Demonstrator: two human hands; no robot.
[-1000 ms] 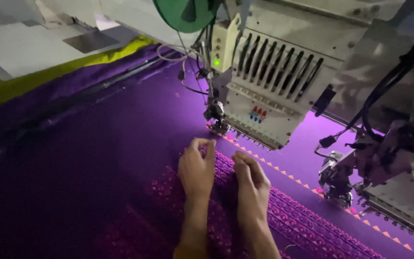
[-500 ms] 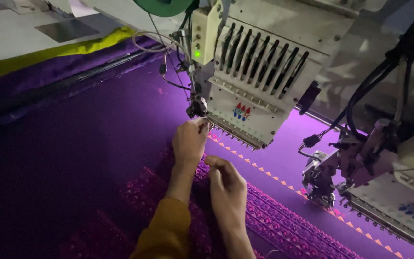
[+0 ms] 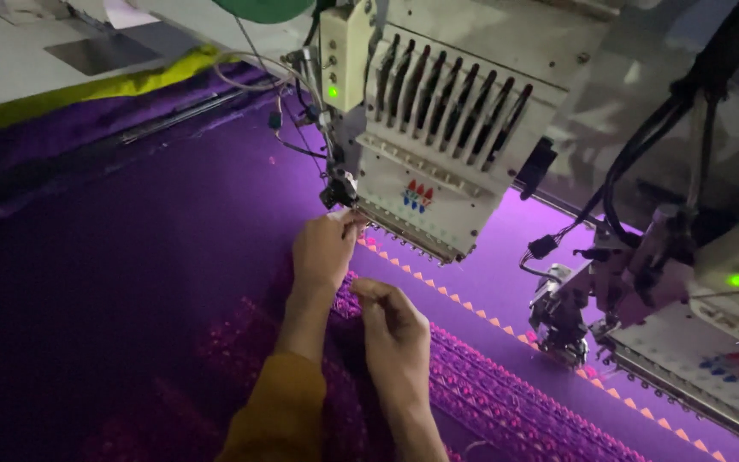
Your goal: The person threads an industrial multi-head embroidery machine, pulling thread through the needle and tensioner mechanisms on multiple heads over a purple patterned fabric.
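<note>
Left hand [image 3: 325, 250] reaching up to needle row [image 3: 404, 233] of embroidery head [image 3: 438, 128], grip narrow, pinching, thread too thin to see. Right hand [image 3: 397, 329] hanging below-right over purple fabric [image 3: 173, 257], fingers curled, farther from needles.

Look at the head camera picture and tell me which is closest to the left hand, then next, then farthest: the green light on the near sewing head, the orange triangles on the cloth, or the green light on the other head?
1. Orange triangles, just right of the left hand.
2. Near head's green light, above the hand.
3. Other head's green light, far right.
</note>
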